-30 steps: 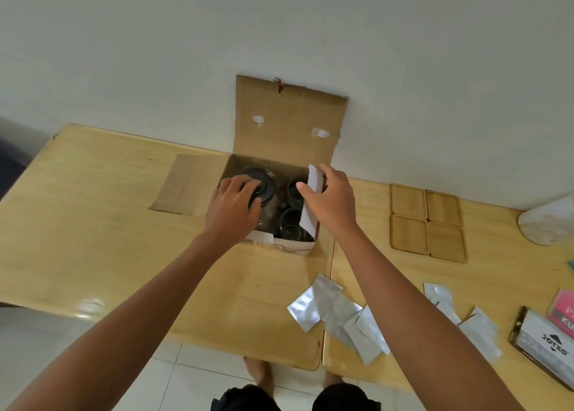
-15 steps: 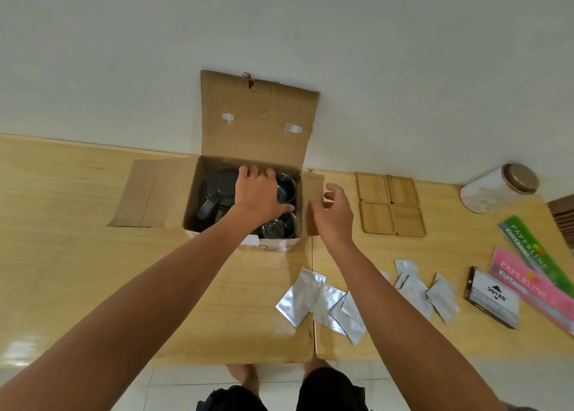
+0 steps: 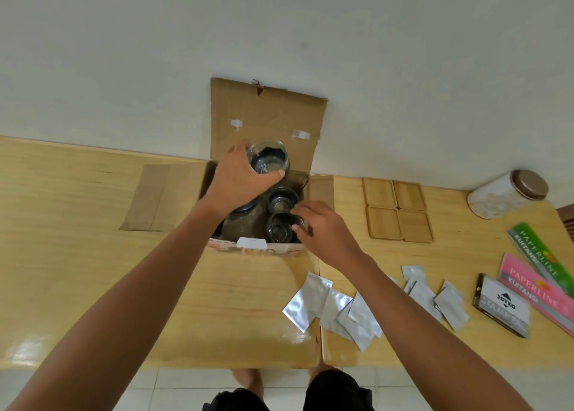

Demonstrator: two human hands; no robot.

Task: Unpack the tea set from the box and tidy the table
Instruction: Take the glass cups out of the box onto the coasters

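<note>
An open cardboard box (image 3: 267, 115) stands against the wall on the wooden table (image 3: 77, 255). My left hand (image 3: 239, 177) grips a clear glass cup (image 3: 270, 160), raised above the box's opening. Two more glass cups (image 3: 281, 201) sit in the right side of the box, one behind the other. My right hand (image 3: 323, 227) rests at the rim of the nearer cup (image 3: 279, 232), fingers curled on it. A dark teapot lies under my left hand, mostly hidden.
Four wooden coasters (image 3: 397, 212) lie in a square right of the box. Several silver sachets (image 3: 341, 308) are scattered near the front edge. A white jar (image 3: 506, 198) lies on its side at the far right, near a stamp pad box (image 3: 503, 305) and receipt books (image 3: 540, 277).
My left hand has lifted a glass cup out of the box. My right hand has moved from beside the box onto the nearer cup's rim.
</note>
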